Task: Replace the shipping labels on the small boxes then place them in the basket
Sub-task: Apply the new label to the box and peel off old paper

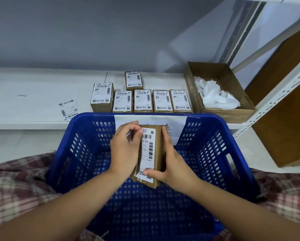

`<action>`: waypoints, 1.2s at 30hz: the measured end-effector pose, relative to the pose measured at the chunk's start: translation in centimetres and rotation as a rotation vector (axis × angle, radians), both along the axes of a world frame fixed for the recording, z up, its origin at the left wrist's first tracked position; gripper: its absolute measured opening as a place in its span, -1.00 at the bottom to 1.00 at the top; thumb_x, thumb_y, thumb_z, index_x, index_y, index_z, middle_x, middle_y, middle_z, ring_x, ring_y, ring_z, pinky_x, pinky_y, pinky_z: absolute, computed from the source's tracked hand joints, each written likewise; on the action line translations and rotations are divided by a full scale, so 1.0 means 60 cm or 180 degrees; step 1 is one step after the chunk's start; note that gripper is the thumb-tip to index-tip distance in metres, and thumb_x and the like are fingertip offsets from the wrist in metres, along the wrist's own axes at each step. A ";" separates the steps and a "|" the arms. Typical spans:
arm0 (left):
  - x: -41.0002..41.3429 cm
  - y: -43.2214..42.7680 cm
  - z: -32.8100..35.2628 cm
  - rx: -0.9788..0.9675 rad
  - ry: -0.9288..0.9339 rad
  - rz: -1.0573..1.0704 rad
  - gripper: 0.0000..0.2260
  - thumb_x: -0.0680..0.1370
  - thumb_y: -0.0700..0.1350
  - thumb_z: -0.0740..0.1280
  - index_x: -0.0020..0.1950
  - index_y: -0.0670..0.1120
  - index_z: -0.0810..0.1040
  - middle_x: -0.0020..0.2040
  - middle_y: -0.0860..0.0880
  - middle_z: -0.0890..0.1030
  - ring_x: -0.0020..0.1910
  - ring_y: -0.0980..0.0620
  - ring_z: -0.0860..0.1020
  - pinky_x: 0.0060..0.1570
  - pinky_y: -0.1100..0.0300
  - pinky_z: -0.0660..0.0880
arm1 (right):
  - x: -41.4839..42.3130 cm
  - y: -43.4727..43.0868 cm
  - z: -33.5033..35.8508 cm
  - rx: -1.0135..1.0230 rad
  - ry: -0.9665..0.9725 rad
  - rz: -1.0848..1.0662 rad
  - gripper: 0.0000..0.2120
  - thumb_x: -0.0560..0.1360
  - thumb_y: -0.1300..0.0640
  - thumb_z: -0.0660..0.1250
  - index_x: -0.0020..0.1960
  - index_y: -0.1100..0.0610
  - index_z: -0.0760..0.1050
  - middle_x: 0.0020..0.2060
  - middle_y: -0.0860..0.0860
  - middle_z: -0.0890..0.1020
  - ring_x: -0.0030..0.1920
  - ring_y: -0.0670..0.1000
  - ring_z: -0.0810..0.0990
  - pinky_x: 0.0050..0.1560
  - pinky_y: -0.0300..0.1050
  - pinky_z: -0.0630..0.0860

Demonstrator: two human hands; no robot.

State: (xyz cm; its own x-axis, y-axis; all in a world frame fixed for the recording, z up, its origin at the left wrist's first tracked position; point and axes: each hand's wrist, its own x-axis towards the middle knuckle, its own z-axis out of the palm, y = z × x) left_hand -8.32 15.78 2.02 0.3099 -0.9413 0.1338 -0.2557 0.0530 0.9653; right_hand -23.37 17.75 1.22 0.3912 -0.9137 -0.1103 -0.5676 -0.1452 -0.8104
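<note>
A small brown box (158,150) hangs over the blue basket (86,153), held between both hands. My right hand (170,164) grips its right side, thumb pressing the lower end of its white shipping label (148,150). My left hand (125,148) pinches the label's upper left edge, which curls up off the box. Several more small boxes (143,100) with labels stand in a row on the white shelf (32,94) behind the basket. A loose label (68,109) lies flat on the shelf to the left of them.
An open cardboard tray (232,113) holding crumpled white backing paper sits at the right on the shelf. A white metal rack post (274,100) and brown boards stand further right. A white paper sheet is taped on the basket's far rim. The basket rests on my lap.
</note>
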 end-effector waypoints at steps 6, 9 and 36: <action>-0.003 0.001 -0.002 0.0108 0.0300 0.0065 -0.90 0.53 -0.19 0.34 -0.08 0.00 0.59 0.08 0.17 0.58 0.09 0.23 0.54 0.13 0.22 0.50 | 0.002 0.003 -0.006 -0.0084 0.0097 0.0014 0.19 0.39 -0.09 0.50 0.39 -0.32 -0.54 0.48 -0.06 0.28 0.38 -0.11 0.37 0.36 -0.15 0.39; 0.000 -0.001 -0.004 0.0059 0.0213 0.0130 -0.92 0.53 -0.20 0.34 -0.08 -0.04 0.60 0.06 0.14 0.59 0.08 0.23 0.54 0.12 0.25 0.48 | 0.001 0.004 -0.005 -0.0174 0.0297 0.0059 0.18 0.41 -0.11 0.49 0.38 -0.29 -0.56 0.47 0.01 0.29 0.36 -0.08 0.36 0.31 -0.26 0.32; -0.005 0.005 -0.004 -0.0278 -0.0683 -0.0006 -0.74 0.54 -0.14 0.35 0.23 -0.04 0.58 0.04 0.17 0.44 0.04 0.43 0.42 0.04 0.54 0.36 | 0.000 0.004 -0.001 -0.0187 0.0020 -0.0216 0.14 0.39 -0.10 0.50 0.38 -0.35 -0.47 0.47 -0.08 0.30 0.35 -0.13 0.39 0.33 -0.26 0.34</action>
State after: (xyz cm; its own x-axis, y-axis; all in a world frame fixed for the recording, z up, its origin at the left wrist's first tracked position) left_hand -8.60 16.08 1.79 0.2638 -0.9238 0.2775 -0.4544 0.1348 0.8806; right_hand -23.36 18.01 1.17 0.3275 -0.9431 -0.0580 -0.5829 -0.1534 -0.7979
